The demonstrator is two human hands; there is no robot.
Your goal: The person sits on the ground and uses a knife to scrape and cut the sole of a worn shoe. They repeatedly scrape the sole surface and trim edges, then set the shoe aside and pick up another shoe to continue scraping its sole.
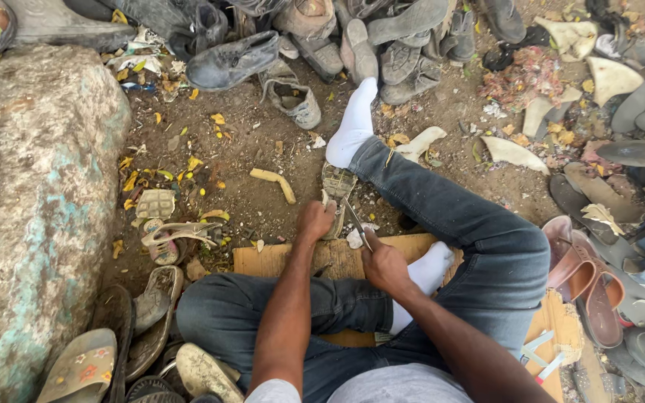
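I sit on the ground in jeans and white socks. My left hand [315, 221] presses down on a worn shoe sole [337, 186] that stands on end on a wooden board [278, 261]. My right hand [384, 263] grips a knife [355, 220] whose blade points up and left against the sole's right edge. Both hands are close together over the board, between my legs. My right leg stretches forward to the right of the sole.
A heap of old shoes [352, 37] lies at the far side. A large rough stone [39, 209] fills the left. Sandals [587, 276] and sole scraps lie right, more sandals [113, 336] at lower left. Cut pieces dot the dirt.
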